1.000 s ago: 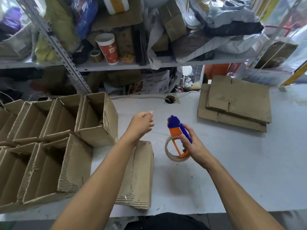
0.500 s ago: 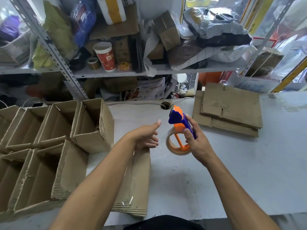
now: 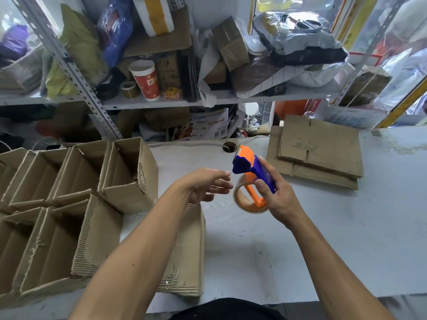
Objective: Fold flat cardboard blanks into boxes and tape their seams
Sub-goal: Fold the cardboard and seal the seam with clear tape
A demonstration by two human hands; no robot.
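Right hand (image 3: 276, 195) grips tape dispenser (image 3: 250, 179), fingers curled round handle; left hand (image 3: 204, 184), fingers loosely spread, should pinch the tape end squarely before pulling.

A red paper cup (image 3: 145, 80) stands on the cluttered metal shelf (image 3: 161, 103).
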